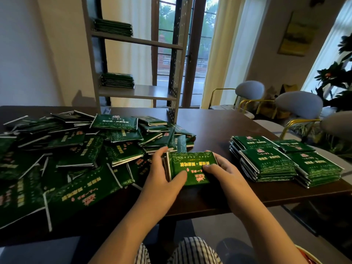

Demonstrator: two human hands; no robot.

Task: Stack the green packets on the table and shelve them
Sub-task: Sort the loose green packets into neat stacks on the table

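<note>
both hands on one small stack of green packets, centre of the desk, close to its near edge. it looks to rest on the desk, top packet face up, print running sideways

left hand: thumb lies across the top packet's near-left corner, fingers wrap the stack's left side, so grasping it. right hand: fingers curl over the top packet from the right, palm against the right side, also grasping. stack is pinned between the two hands

loose pile of green packets covers the left half of the desk: messy, overlapping, many tilted. its right fringe reaches the left hand and the small stack's left side

sorted stacks on the right side of the desk, apart from the right hand: looks like four neat stacks packed in a block, touching each other, the near-right one at the desk's edge. packets per stack: cannot tell

shelf unit stands on the far side of the desk, behind the loose pile. upper stack of green packets on its higher board, lower stack on the board below, both at the left end

chairs with grey backs and yellow frames beside the desk on the right, plant behind them, window with curtains behind the shelf unit
</note>
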